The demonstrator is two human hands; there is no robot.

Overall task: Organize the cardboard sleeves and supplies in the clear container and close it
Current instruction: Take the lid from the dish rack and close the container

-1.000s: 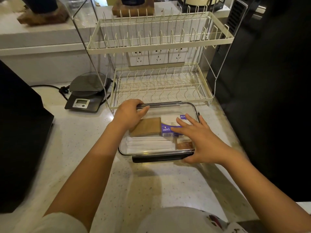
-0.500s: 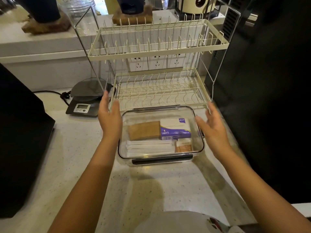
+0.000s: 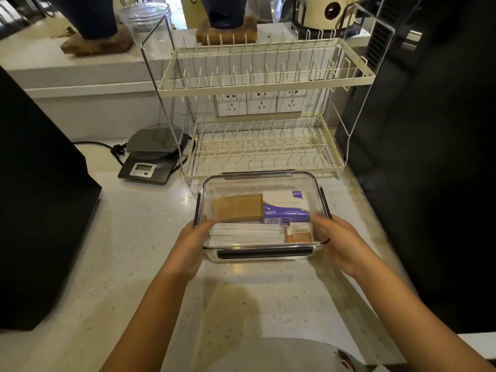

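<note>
The clear container (image 3: 257, 181) sits on the counter in front of the dish rack, its clear lid on top with dark clips along the edges. Through the lid I see brown cardboard sleeves (image 3: 237, 207), a white and purple packet (image 3: 285, 208), white wrapped sticks (image 3: 245, 234) and a small orange sachet (image 3: 298, 234). My left hand (image 3: 189, 248) presses against the container's near left corner. My right hand (image 3: 339, 244) grips the near right corner. Both hands are blurred by motion.
A cream two-tier dish rack (image 3: 264, 84) stands just behind the container. A digital kitchen scale (image 3: 150, 159) with a cord sits to the left. A black appliance (image 3: 35, 200) blocks the left side, and a dark tall unit (image 3: 429, 157) stands on the right.
Both hands came off the top of the lid, spread to the container's far sides, then slid toward me to the near corners. The container has stayed in place.
</note>
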